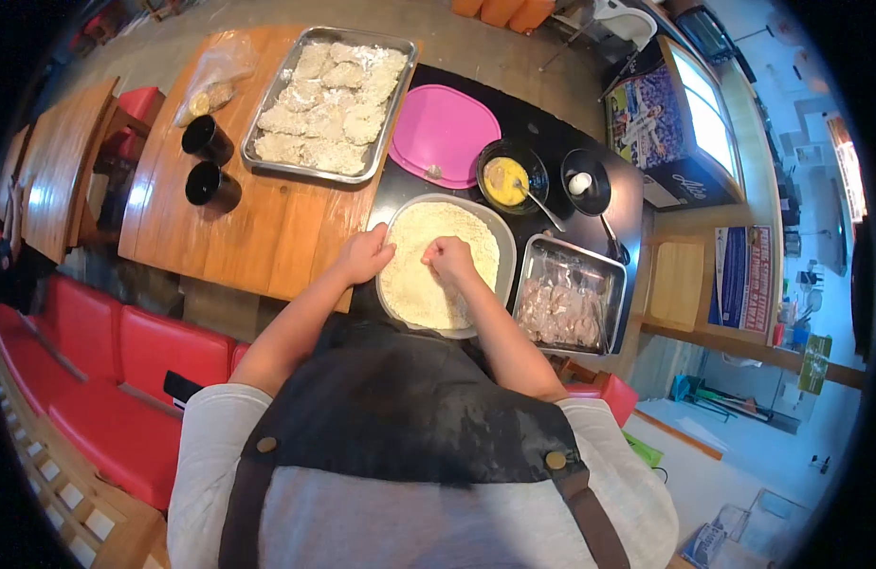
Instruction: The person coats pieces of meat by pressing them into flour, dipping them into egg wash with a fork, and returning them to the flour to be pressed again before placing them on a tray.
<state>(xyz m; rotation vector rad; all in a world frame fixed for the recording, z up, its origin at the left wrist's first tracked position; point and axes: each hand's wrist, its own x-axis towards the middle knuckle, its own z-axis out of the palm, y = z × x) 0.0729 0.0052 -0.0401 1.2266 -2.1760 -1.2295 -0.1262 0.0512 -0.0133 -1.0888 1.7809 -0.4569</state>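
Crumbs (414, 296) lie under and around right grip (447, 258), inside white tub (507, 256), no clear long axis; right grip nearer the middle, fingers bunched nearly closed, can't tell if crumbs are pinched; left grip (365, 254) at the tub's left rim, loosely curled, firm hold unclear; steel tray (622, 289) of plastic-covered pieces right of right grip, just past the tub wall; egg bowl (538, 171) beyond and right; tray of coated pieces (305, 174) beyond left grip; bare worktop (210, 251) left of it; tub's near edge close to apron (391, 398).

Two black cups (209, 142) (215, 189), two metal trays (305, 171) (619, 292), one crumb-filled tub (505, 258).
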